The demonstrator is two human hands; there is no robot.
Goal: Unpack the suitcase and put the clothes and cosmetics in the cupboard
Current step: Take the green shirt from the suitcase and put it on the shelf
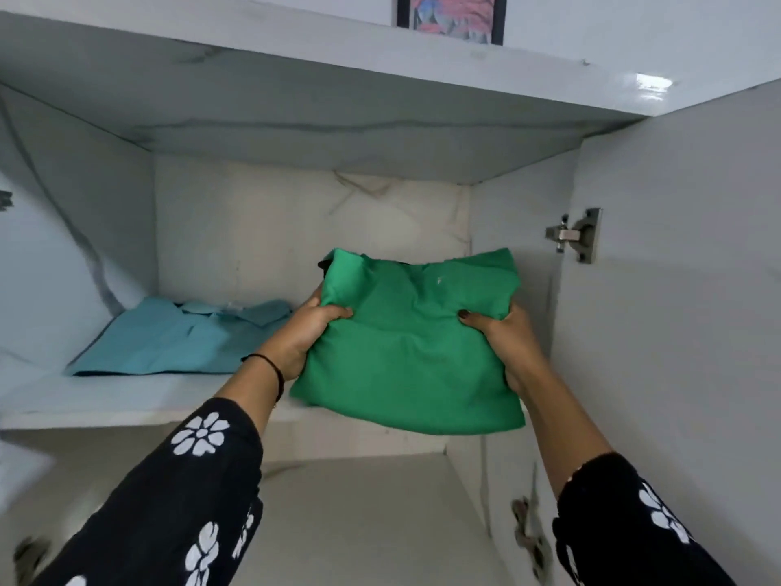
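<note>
1. Both hands were closed on the folded green knit garment (410,353). My left hand (308,332) pinched its left edge, thumb on top, and my right hand (507,344) clamped the right edge the same way.
2. That garment hung at centre frame over the front lip of the white cupboard shelf (126,399), its far end already inside. I could not tell whether it touched the shelf.
3. I judged it light, soft and floppy. Holding both side edges looked the best way to keep the fold together.
4. A folded teal collared shirt (181,336) lay on the same shelf, left of centre, near the green one.
5. The open white cupboard door (676,289) and its metal hinge (579,234) stood at the right, and another compartment (359,501) showed below.
</note>
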